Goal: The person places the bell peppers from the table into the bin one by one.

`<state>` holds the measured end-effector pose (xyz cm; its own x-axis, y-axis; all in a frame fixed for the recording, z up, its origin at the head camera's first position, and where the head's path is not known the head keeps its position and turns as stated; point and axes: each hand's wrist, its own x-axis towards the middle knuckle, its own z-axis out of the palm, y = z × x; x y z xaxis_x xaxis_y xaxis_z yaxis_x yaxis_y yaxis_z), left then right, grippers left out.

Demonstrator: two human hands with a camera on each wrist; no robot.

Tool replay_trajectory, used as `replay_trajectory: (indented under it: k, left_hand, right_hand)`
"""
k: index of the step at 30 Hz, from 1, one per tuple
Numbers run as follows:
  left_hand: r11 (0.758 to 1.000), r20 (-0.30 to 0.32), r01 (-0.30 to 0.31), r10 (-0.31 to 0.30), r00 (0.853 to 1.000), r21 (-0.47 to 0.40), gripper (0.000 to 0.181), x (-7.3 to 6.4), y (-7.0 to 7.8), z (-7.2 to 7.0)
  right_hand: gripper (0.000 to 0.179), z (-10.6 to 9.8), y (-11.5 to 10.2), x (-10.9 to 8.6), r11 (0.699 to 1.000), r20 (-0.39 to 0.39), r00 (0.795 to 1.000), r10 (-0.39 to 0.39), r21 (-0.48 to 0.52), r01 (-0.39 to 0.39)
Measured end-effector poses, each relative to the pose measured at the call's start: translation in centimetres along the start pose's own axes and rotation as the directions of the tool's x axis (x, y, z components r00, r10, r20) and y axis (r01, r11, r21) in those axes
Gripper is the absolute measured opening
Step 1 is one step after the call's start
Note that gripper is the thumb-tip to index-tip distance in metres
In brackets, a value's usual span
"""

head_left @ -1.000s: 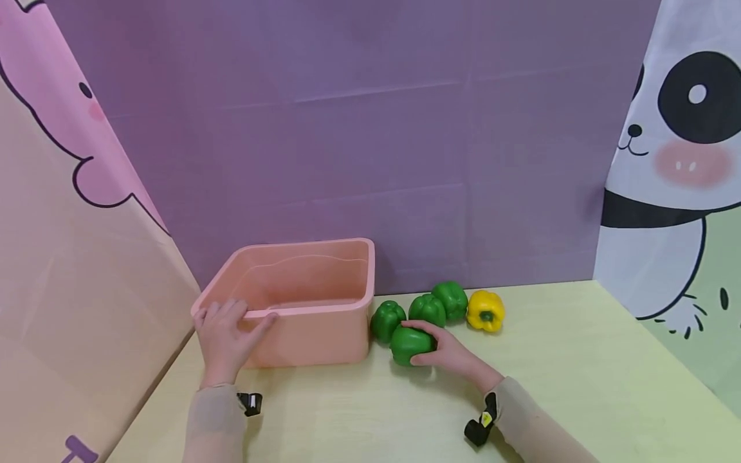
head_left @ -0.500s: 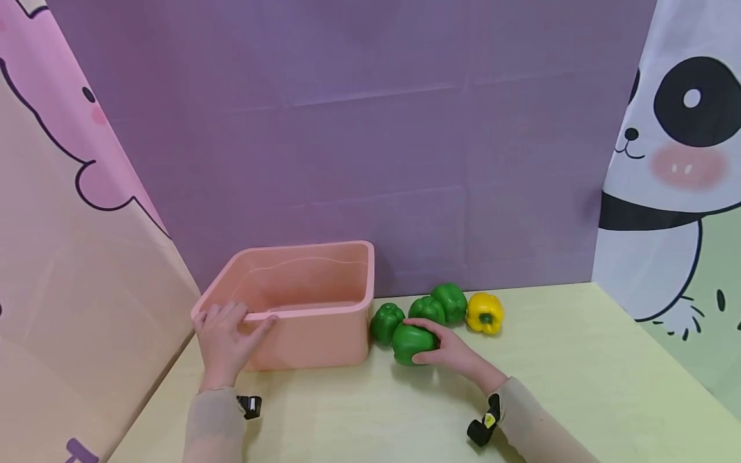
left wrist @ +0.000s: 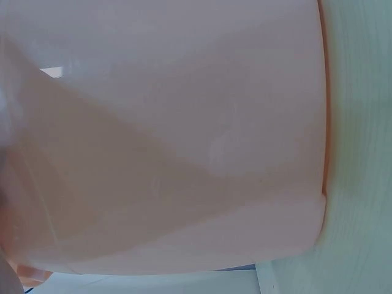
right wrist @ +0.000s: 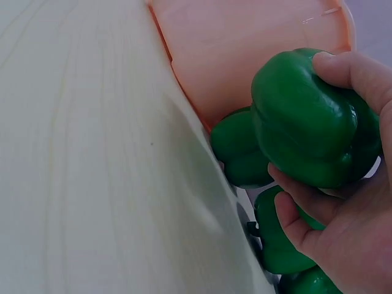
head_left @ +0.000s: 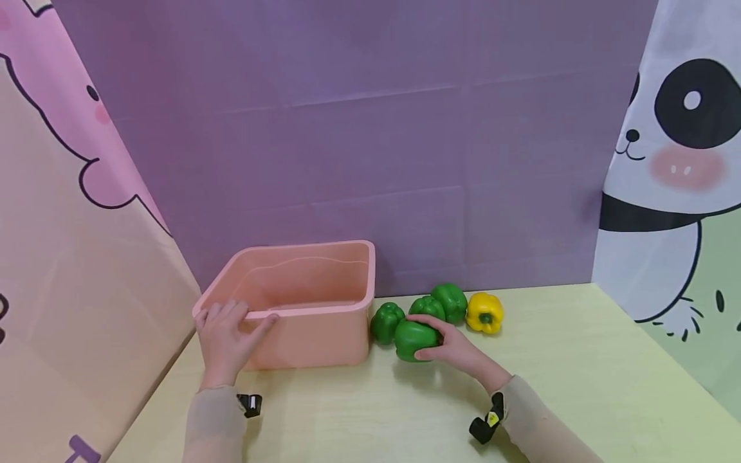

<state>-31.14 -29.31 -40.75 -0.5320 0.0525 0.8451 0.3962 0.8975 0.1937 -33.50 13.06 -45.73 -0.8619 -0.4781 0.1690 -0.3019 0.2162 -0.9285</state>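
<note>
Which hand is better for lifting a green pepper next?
Probably the right hand: it grips a green pepper, with other peppers close by. The left hand holds the pink box by its rim, farther from them.

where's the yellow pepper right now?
In the head view, right of centre: the yellow pepper sits on the table, just right of the rearmost green pepper, farther back than the right hand.
</note>
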Motion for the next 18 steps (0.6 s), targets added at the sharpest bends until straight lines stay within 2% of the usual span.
replay_trajectory:
  k: [6,18]
  left_hand:
    - [1.000,0.030,0.022,-0.022,0.999,0.003,0.046,-0.2,0.1,-0.2]
    - [1.000,0.021,0.017,-0.017,1.000,-0.007,0.043,0.3,0.4,-0.2]
  right_hand:
    - [0.069,-0.1,-0.1,-0.2,1.000,0.011,1.000,-0.001,0.014,0.001]
    - [0.068,-1.5,-1.2,-0.3,1.000,-0.036,0.999,-0.021,0.009,0.021]
